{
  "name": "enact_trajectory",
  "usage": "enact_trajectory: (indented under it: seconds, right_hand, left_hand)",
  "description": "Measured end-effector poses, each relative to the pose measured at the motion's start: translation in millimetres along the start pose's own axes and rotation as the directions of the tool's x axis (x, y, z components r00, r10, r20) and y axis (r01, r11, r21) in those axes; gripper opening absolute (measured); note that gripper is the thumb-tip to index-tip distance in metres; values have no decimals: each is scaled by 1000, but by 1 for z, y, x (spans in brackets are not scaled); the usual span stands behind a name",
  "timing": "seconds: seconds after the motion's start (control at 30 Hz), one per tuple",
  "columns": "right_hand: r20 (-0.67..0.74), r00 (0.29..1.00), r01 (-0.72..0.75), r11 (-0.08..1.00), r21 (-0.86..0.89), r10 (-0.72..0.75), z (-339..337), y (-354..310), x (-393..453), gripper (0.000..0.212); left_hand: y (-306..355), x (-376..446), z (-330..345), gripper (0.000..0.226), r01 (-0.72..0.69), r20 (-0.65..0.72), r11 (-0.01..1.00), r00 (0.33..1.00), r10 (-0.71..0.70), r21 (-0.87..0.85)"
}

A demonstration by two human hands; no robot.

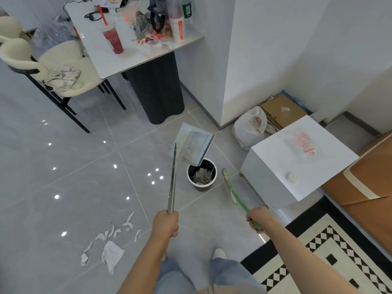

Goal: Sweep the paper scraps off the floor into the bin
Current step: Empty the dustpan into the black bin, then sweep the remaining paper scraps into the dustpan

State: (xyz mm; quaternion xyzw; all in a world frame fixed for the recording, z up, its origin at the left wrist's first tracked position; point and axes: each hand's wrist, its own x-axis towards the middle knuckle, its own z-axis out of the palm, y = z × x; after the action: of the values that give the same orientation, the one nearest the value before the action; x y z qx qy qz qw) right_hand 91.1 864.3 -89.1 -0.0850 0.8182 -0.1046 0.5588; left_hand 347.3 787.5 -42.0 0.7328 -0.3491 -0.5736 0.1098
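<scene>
We hold the dustpan [192,145] tipped over the bin [202,174], left hand [166,222] gripping its handle, right hand [256,218] gripping the broom [233,194]; remaining scraps [110,240] lie left, nearer our left hand.

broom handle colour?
Bright green broom handle, held by the right hand; head view.

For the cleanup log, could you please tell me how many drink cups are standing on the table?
2: a red drink cup with a straw near the table's front left, and a white-and-orange cup toward its right edge. Clutter may hide others.
</scene>
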Motion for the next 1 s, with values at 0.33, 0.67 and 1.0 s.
enact_trajectory:
  seconds: [0.33,0.67,1.0]
  right_hand:
    - [-31,999,14,922,-387,-28,0,-37,57,17]
    - [93,995,66,890,-452,-27,87,18,45,20]
    - [207,978,119,875,-469,-22,147,-4,1,23]
  left_hand:
    - [24,7,-31,38,116,12,861,992,-127,-496]
    - [-30,16,-80,34,262,82,659,953,-291,-705]
    - [-102,11,-160,37,332,148,551,924,-351,-766]
